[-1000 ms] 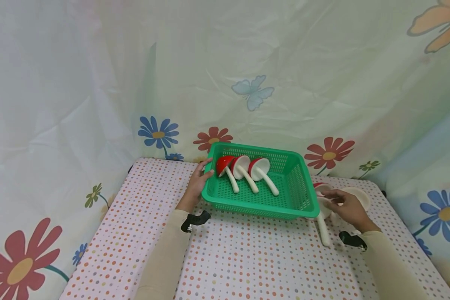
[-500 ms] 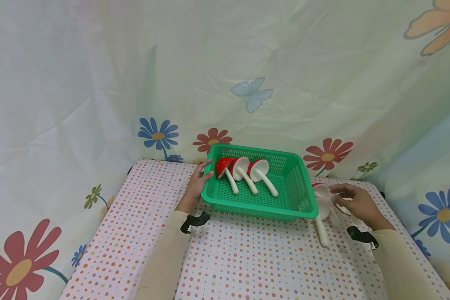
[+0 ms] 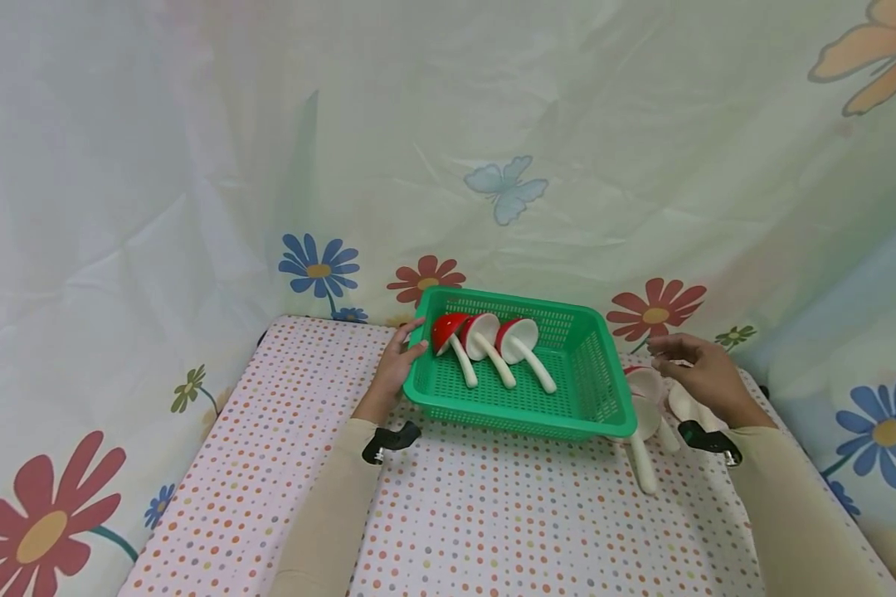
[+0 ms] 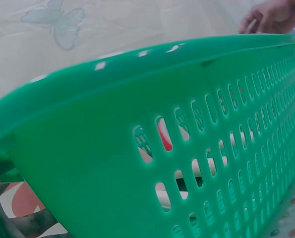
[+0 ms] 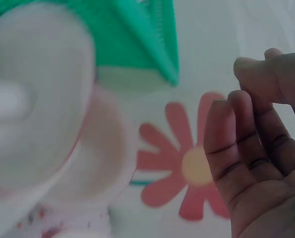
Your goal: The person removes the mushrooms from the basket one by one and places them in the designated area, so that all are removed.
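My left hand (image 3: 397,365) grips the left end of a green plastic basket (image 3: 493,421), thumb over the rim; in the left wrist view its fingers (image 4: 35,223) show dimly beyond the basket wall. Inside lie three toy mushrooms with red caps, white undersides and white stems: one at the left (image 3: 450,332), one in the middle (image 3: 485,336), one to the right (image 3: 521,340). My right hand (image 3: 705,377) hovers above more mushrooms beside the basket, its fingers loosely bent around nothing. The nearest of these mushrooms (image 3: 644,456) points its stem at me.
Behind that mushroom sits another red-rimmed one (image 3: 645,383), partly overlapped. A pale mushroom (image 3: 683,404) lies farther right, partly hidden by my right wrist. The table has a dotted cloth (image 3: 493,514), and a flower-printed curtain (image 3: 388,166) hangs close behind it.
My right hand has come away from the mushrooms beside the basket, first to the right, then up and away from me. The left hand and basket have stayed in place.
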Demonstrator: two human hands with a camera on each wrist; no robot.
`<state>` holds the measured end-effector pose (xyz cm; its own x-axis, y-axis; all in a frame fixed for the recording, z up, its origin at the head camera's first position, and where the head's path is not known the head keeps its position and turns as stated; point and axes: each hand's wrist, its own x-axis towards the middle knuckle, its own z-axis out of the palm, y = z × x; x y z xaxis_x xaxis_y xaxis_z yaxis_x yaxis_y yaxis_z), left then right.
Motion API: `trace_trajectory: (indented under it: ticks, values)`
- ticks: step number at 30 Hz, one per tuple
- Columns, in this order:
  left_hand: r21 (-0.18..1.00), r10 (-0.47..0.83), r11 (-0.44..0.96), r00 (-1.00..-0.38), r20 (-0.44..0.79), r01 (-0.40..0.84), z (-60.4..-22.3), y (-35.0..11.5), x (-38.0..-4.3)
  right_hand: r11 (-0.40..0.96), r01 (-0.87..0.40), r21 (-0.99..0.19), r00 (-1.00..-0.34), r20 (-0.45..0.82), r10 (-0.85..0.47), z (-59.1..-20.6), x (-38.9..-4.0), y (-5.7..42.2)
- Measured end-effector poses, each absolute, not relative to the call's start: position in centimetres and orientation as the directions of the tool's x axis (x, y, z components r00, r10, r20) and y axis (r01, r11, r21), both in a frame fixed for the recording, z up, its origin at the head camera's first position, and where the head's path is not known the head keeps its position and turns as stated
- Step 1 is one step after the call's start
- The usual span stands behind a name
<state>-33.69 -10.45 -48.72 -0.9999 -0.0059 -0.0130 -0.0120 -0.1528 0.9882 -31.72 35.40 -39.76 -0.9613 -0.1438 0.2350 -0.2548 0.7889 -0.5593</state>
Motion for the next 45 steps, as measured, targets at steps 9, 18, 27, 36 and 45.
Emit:
trace_trajectory:
  ticks: [9,18,27,36,45]
  values:
    - [0.986,0.024,-0.167,-1.000,-0.020,-0.023,-48.9,-10.6,-34.0,0.678,-0.383,-0.628,-0.920,0.328,-0.216,-38.8,-34.1,31.4]
    - [0.990,-0.001,-0.140,-1.000,-0.019,-0.019,-49.1,-10.4,-34.0,0.621,-0.387,-0.682,-0.922,0.308,-0.236,-39.1,-36.3,27.9]
    - [0.992,0.007,-0.128,-1.000,-0.004,-0.005,-49.2,-10.2,-34.1,0.589,-0.373,-0.717,-0.927,0.305,-0.216,-39.5,-37.8,25.4]
    - [0.993,0.012,-0.117,-1.000,-0.008,-0.010,-49.0,-10.4,-34.3,0.536,-0.350,-0.768,-0.936,0.303,-0.177,-40.4,-39.7,23.8]
    - [0.992,0.002,-0.127,-1.000,-0.003,-0.003,-48.9,-10.5,-34.3,0.499,-0.336,-0.799,-0.941,0.314,-0.130,-42.6,-41.7,22.9]
